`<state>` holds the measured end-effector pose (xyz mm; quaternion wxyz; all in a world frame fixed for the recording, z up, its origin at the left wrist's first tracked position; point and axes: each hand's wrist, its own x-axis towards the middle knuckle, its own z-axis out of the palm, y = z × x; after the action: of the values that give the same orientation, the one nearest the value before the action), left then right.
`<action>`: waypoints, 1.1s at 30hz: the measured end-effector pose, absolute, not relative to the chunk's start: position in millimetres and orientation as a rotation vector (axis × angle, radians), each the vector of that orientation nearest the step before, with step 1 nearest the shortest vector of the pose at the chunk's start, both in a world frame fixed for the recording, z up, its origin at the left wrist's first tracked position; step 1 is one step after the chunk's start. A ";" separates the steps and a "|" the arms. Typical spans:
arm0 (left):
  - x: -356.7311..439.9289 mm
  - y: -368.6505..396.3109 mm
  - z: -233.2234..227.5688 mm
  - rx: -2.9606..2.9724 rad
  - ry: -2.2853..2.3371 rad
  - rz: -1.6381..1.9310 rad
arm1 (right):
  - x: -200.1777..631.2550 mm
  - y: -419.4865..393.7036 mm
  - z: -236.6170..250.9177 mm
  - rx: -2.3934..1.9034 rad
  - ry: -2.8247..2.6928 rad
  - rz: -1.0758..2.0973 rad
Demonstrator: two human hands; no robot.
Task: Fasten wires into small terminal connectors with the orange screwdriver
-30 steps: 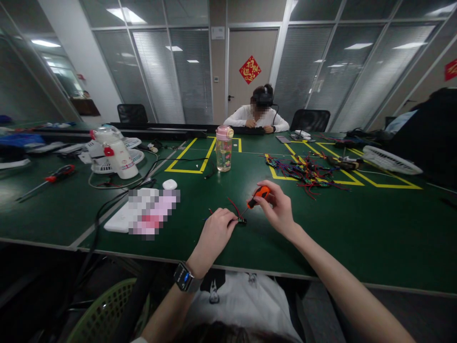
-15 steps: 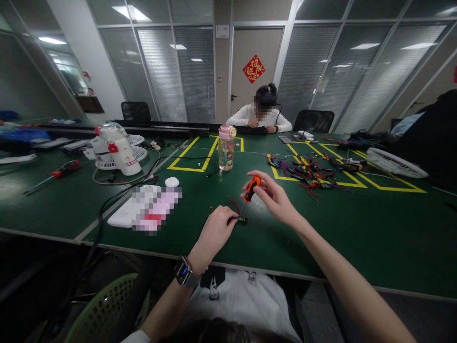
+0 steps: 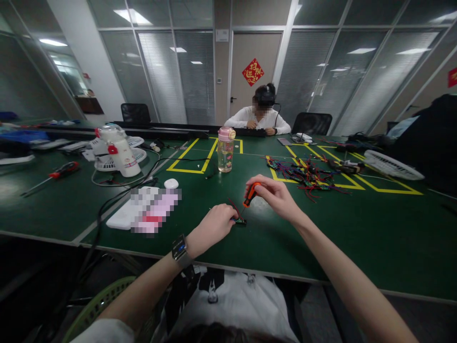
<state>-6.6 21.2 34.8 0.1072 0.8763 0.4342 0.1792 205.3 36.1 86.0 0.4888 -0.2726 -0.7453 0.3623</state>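
The table [image 3: 357, 224] had a matt green surface with glossy yellow tape lines. The screwdriver [image 3: 250, 194] in the right hand [image 3: 276, 195] had a smooth orange-and-black plastic handle. The bottle [image 3: 225, 149] farther off was clear plastic with a pink cap. The near-left basket [image 3: 100, 305] looked like green plastic mesh.

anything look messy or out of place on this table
Mostly the tangle of red and coloured wires sprawling across the yellow floor-tape lines beyond the right hand. A red-handled screwdriver lies loose at far left. Nothing looks spilled or broken.
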 end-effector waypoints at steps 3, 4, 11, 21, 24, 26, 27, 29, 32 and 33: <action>-4.6 39.2 34.8 2.545 1.141 0.516 | 209.9 39.8 86.8 -0.632 -1.814 0.906; -2.6 44.1 33.6 2.531 1.126 0.554 | 210.5 40.9 85.9 -0.626 -1.792 0.893; 11.5 49.3 22.6 2.516 1.137 0.728 | 207.2 46.0 70.5 -0.637 -1.567 0.822; 18.3 49.5 26.6 2.670 1.143 0.630 | 212.9 51.2 68.1 -0.669 -1.493 0.838; 16.6 58.1 28.7 2.570 1.051 0.588 | 212.2 51.5 68.2 -0.662 -1.466 0.859; 13.6 62.3 27.5 2.445 0.978 0.639 | 211.8 52.4 66.7 -0.666 -1.427 0.843; 12.1 63.4 26.2 2.394 0.974 0.678 | 211.8 53.3 65.7 -0.670 -1.412 0.835; 9.8 63.4 23.0 2.380 0.950 0.734 | 212.3 55.8 64.3 -0.681 -1.399 0.828; 8.3 60.8 19.0 2.421 0.936 0.788 | 213.0 61.5 66.3 -0.687 -1.427 0.817; 8.2 60.1 18.2 2.430 0.936 0.797 | 213.0 63.7 68.3 -0.692 -1.452 0.798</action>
<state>8.2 60.1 18.2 0.2075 0.8730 0.3362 0.2861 213.0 63.7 68.3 0.6234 -0.3015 -0.6322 0.3474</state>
